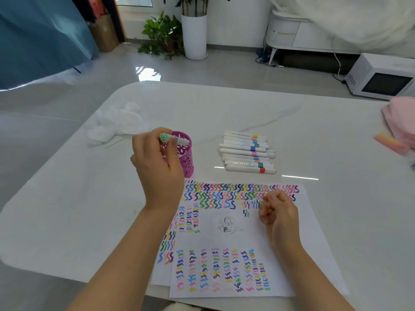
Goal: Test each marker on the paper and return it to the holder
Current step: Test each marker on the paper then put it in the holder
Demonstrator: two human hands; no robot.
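Hiding much of the pink perforated holder (186, 154), the left hand (157, 173) pinches a white marker (174, 139) between thumb and fingers. The marker lies almost level across the holder's rim, its green end toward the camera. What the holder contains cannot be seen behind the hand.

Nearer the camera and right of the holder lies the paper (224, 241), covered with rows of coloured squiggles around a faint pencil sketch too pale to make out. A second sheet (162, 273) shows only as a strip under its left edge. The right hand (279, 212) rests on the paper with its fingers curled in. Nothing shows inside them, though the palm is turned away.

Right of the holder, a row of white markers (247, 152) lies side by side on the desk (247, 108), each with a coloured band. There is dark print on some barrels, too small to read.

Left of the holder sit a crumpled white tissue (116, 124) and a thin wooden stick (114, 143). Far to the holder's right, a pink cloth (402, 117) is cut off by the frame edge. On the floor beyond it stands a white microwave (381, 79), its button labels unreadable.
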